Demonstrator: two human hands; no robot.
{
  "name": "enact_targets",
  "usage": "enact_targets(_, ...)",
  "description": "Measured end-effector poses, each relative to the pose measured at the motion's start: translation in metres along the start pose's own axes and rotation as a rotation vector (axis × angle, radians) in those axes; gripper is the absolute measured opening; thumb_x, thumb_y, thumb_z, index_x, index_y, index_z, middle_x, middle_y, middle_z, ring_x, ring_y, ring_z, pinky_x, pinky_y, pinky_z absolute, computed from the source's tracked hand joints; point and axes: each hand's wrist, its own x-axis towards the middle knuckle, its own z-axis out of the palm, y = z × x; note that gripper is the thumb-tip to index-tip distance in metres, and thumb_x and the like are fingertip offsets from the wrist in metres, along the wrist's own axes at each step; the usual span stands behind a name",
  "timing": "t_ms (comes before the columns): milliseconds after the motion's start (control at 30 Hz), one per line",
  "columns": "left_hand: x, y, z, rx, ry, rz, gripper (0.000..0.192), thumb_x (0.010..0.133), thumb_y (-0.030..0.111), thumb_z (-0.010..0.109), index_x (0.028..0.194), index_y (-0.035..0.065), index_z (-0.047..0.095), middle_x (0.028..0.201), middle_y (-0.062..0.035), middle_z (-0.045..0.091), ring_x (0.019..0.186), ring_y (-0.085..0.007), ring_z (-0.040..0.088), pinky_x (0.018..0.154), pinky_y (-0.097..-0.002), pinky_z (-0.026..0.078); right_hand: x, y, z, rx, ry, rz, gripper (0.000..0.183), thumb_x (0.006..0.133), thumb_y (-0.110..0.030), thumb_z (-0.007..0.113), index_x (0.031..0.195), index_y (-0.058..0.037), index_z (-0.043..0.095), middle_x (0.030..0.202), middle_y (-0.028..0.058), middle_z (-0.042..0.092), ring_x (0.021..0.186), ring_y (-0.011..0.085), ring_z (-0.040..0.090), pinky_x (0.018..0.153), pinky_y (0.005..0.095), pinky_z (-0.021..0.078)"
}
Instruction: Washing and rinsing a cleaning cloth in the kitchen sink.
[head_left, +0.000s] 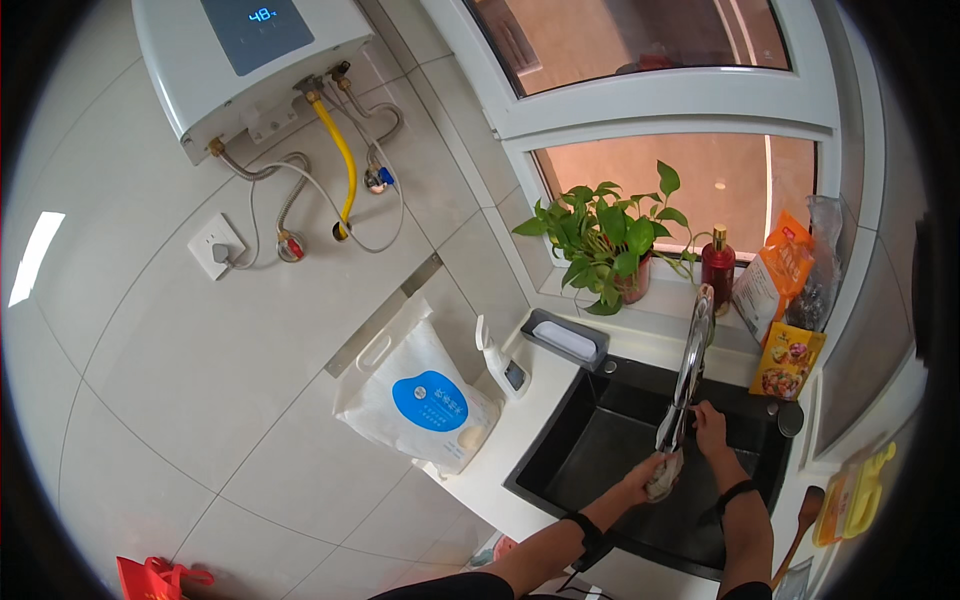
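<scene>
Over a black sink (592, 450), my left hand (643, 477) grips a pale, greyish cloth-like item (663, 480) just below the spout of a chrome faucet (694, 352). My right hand (709, 429) is raised beside the faucet on its right, its fingers bent near the faucet's body; whether they hold or touch it cannot be told. Both wrists wear black bands. Whether water runs from the spout is not plain.
Left of the sink stand a white rice bag (420, 397) and a white spray bottle (504, 367). Behind are a grey holder (566, 341), a potted plant (611, 232), a red bottle (718, 270) and food pouches (789, 360). A wooden spatula (806, 510) lies at the right.
</scene>
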Motion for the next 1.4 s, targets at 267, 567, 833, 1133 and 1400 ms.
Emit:
enact_targets(267, 0.017, -0.004, -0.024, -0.103, 0.074, 0.014, 0.027, 0.083, 0.025, 0.033, 0.098, 0.0054, 0.045, 0.088, -0.0068, 0.052, 0.08, -0.0192, 0.053, 0.07, -0.0321, 0.045, -0.073, 0.074, 0.051, 1.08, 0.208, 0.811, 0.024, 0.078, -0.023, 0.049, 0.089, -0.0019, 0.045, 0.088, 0.0018, 0.047, 0.079, 0.0136, 0.044, 0.071, 0.0268, 0.0361)
enact_targets(567, 0.018, -0.031, -0.034, -0.113, 0.185, 0.114, 0.022, 0.081, 0.028, 0.038, 0.092, 0.0112, 0.046, 0.083, -0.004, 0.049, 0.075, -0.0212, 0.05, 0.067, -0.034, 0.04, -0.125, -0.094, 0.056, 0.004, 0.354, 0.204, 0.031, 0.062, -0.011, 0.053, 0.091, -0.0033, 0.045, 0.084, 0.0137, 0.044, 0.082, 0.03, 0.042, 0.073, 0.0354, 0.0331)
enact_targets(833, -0.014, -0.009, -0.002, -0.265, -0.07, -0.016, 0.036, 0.082, 0.033, 0.035, 0.109, 0.0086, 0.039, 0.103, -0.0075, 0.046, 0.099, -0.0224, 0.043, 0.085, -0.0364, 0.035, -0.061, -0.062, 0.043, -0.189, 0.308, 0.423, 0.024, 0.067, -0.017, 0.053, 0.084, -0.0027, 0.044, 0.08, 0.0173, 0.043, 0.075, 0.0353, 0.044, 0.063, 0.0404, 0.0366)
enact_targets(1133, -0.006, -0.015, -0.023, -0.191, -0.062, -0.021, 0.035, 0.086, 0.028, 0.021, 0.114, 0.0093, 0.031, 0.115, -0.0071, 0.035, 0.106, -0.0225, 0.035, 0.089, -0.0348, 0.029, -0.082, -0.091, 0.055, -0.425, -0.085, 0.395, 0.023, 0.067, -0.014, 0.053, 0.088, -0.0075, 0.05, 0.08, 0.0142, 0.045, 0.075, 0.0302, 0.047, 0.061, 0.0387, 0.0385)
enact_targets(1400, 0.0, -0.007, -0.032, -0.346, -0.182, 0.139, 0.031, 0.081, 0.04, 0.036, 0.081, 0.0103, 0.046, 0.078, -0.0041, 0.049, 0.072, -0.0157, 0.05, 0.065, -0.0295, 0.042, -0.083, -0.121, 0.058, -0.178, 0.26, 0.231, 0.018, 0.067, -0.021, 0.053, 0.066, -0.0028, 0.051, 0.069, 0.0146, 0.046, 0.059, 0.0296, 0.047, 0.051, 0.036, 0.0379)
